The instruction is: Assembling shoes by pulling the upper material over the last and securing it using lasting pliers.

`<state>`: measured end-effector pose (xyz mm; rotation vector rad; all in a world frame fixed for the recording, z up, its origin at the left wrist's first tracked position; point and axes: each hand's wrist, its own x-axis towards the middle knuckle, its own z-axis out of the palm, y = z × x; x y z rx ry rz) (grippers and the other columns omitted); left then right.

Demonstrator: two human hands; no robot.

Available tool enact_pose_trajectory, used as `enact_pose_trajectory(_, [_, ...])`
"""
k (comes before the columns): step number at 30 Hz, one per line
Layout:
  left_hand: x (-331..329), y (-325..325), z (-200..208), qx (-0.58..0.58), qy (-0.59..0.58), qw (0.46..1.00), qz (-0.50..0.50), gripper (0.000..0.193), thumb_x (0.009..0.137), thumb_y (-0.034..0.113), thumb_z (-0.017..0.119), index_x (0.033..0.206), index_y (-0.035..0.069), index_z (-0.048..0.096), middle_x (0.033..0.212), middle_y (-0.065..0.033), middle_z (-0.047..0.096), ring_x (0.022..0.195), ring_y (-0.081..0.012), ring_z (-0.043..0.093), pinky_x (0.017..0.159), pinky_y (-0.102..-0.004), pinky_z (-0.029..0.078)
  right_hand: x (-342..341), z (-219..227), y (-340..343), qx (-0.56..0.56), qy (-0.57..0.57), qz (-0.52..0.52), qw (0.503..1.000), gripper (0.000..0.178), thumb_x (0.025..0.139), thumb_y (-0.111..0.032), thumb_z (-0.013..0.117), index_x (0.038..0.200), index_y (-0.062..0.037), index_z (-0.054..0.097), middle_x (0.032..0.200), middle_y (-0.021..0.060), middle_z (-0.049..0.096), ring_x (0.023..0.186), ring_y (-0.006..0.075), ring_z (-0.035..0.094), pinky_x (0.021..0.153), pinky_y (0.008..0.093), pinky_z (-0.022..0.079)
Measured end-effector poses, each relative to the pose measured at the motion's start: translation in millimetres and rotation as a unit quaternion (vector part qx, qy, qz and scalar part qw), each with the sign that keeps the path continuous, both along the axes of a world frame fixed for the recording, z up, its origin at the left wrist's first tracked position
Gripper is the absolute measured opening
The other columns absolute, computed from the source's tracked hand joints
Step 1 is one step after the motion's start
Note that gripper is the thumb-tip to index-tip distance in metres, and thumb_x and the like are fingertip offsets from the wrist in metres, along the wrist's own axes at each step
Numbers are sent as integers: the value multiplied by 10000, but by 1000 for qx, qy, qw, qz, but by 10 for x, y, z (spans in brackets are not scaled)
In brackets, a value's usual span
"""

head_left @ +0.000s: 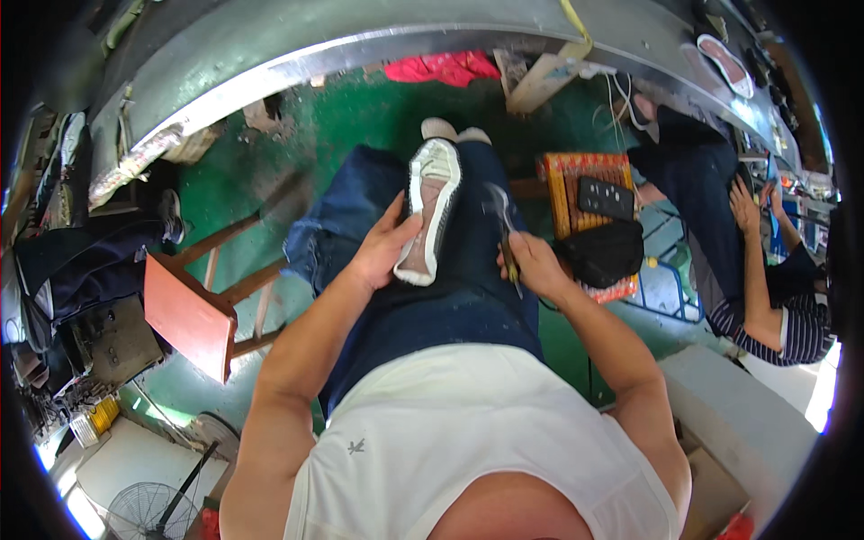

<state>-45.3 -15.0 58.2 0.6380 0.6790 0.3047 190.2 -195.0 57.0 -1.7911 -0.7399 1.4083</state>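
Note:
A half-made shoe [433, 202] lies sole side up over my thighs, its white border folded in around a brownish insole. My left hand [389, 245] is closed on its left edge near the lower end. In my right hand [536, 263] is a pair of pliers [498, 202] with a curved metal head pointing away from me. The fingers wrap its handles, and part of the tool is hidden by them. The pliers are apart from the shoe, just to its right above my right thigh.
A metal workbench [297, 63] crosses ahead. An orange-topped stool [191, 315] stands at left. At right, a woven-topped seat [567, 193] bears a black device [605, 198] and a black pouch [603, 252]. A co-worker [765, 297] sits further right; another person's leg [99, 256] shows at left.

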Motion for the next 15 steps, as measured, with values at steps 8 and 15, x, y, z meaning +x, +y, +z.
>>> enact_pose_trajectory(8, [22,778,1431,-46,-242,956,161,751,1001,566,475,1521,34,368,1473,-275,466,1312,-452,513,1095,-581,449,81,-60,5,-1,31,44,999,485,1094,-383,379,968,27,606,788,98,671,642,175,673,629,330,537])
enact_pose_trajectory(15, [219,1501,1520,45,-229,966,109,726,981,674,449,1374,69,527,1213,-172,654,1026,-332,694,828,-490,609,145,-90,91,-37,62,55,996,482,1097,-373,376,960,29,603,801,102,680,641,182,680,613,333,545])
